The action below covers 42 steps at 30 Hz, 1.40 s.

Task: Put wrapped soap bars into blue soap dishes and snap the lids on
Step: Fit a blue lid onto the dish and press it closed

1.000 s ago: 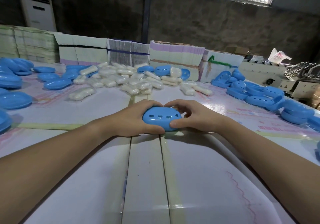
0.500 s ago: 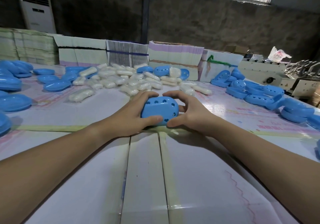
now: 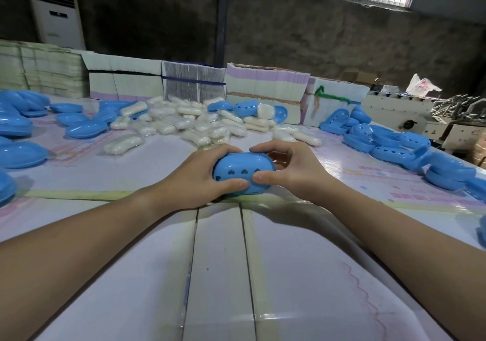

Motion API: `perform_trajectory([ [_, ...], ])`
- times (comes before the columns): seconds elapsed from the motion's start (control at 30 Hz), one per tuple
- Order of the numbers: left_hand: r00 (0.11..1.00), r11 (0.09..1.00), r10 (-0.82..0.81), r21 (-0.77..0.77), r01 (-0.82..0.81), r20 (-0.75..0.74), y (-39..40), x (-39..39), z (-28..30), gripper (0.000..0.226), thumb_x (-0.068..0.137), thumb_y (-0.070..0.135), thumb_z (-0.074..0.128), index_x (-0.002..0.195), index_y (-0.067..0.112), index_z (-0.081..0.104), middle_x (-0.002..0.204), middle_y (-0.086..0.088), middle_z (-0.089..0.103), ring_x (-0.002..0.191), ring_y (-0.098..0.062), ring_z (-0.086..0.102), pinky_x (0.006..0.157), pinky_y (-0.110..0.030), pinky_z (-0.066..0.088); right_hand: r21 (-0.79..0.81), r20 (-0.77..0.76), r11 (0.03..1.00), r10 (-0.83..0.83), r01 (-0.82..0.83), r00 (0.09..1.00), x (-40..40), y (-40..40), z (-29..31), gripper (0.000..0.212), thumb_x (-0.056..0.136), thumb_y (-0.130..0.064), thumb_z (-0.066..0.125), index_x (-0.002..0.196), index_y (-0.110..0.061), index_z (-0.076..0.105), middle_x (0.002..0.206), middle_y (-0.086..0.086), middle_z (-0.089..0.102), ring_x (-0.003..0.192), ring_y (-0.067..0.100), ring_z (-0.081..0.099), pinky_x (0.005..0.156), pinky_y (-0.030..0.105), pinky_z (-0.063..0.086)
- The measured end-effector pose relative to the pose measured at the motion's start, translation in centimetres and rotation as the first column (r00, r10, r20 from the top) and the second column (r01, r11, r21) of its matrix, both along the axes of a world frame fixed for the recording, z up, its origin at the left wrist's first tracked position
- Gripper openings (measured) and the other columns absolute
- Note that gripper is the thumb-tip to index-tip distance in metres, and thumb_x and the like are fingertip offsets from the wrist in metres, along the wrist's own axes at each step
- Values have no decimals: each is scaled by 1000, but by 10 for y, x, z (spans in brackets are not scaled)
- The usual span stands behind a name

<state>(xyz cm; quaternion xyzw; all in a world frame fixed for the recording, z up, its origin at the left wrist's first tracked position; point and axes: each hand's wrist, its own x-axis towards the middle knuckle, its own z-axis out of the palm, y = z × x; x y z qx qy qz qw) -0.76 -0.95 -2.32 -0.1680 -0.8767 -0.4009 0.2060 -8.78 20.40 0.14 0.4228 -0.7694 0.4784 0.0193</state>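
- Both hands grip one closed blue dish [image 3: 243, 173] at table [image 3: 221, 275] centre, its heart-shaped holes facing the camera.
- Left hand [image 3: 194, 180] fingers wrap the dish's left end, thumb pressed on the front edge.
- Right hand [image 3: 292, 172] fingers curl over the top right, thumb on the front, touching the left thumb.
- Whether the dish touches the table: cannot tell.
- Wrapped soap bars [image 3: 184, 122] piled beyond the hands.
- Loose dish halves [image 3: 394, 146] far right; more dishes [image 3: 23, 153] far left.
- Stacked card bundles [image 3: 265, 88] along the table's back edge.
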Motion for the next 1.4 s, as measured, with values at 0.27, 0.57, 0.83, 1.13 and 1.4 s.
perform_trajectory([
  [0.27,999,999,28,-38,-29,-28,1,2,1,47,71,47,79,108,35,53,99,15,63,83,-7,64,67,-25,55,-7,-121,1000,4,-5,993,7,-3,0,45,71,-17,89,106,-32,65,106,-11,70,100,10,67,91,31,55],
  [0.57,999,999,10,-53,-12,-42,-2,0,-3,53,75,32,86,109,38,45,104,14,59,87,-6,64,65,-22,56,59,-152,998,-24,33,988,4,-3,-7,50,71,-21,88,114,-30,64,110,-15,68,103,3,65,89,26,56],
  [0.83,997,1000,-19,-3,19,-72,-2,2,-3,55,73,37,82,118,48,52,113,23,62,100,-8,65,79,-27,57,65,-180,998,0,12,984,7,-7,-12,55,82,-19,80,133,-16,61,120,-3,69,107,6,66,97,26,53],
  [1.13,999,1000,16,25,-15,-45,-3,1,-1,53,76,36,86,115,46,52,106,24,62,91,-5,66,72,-20,56,187,-276,982,44,8,960,6,-12,-14,56,93,-27,67,145,-18,47,131,-4,62,111,9,60,90,26,54],
  [1.4,998,999,49,-17,-49,-30,-4,0,3,62,72,53,76,128,37,55,115,21,57,102,1,60,80,-19,55,125,-119,989,-64,79,991,-3,-11,-11,31,92,-44,63,122,-37,58,105,-6,67,86,15,67,79,39,59],
])
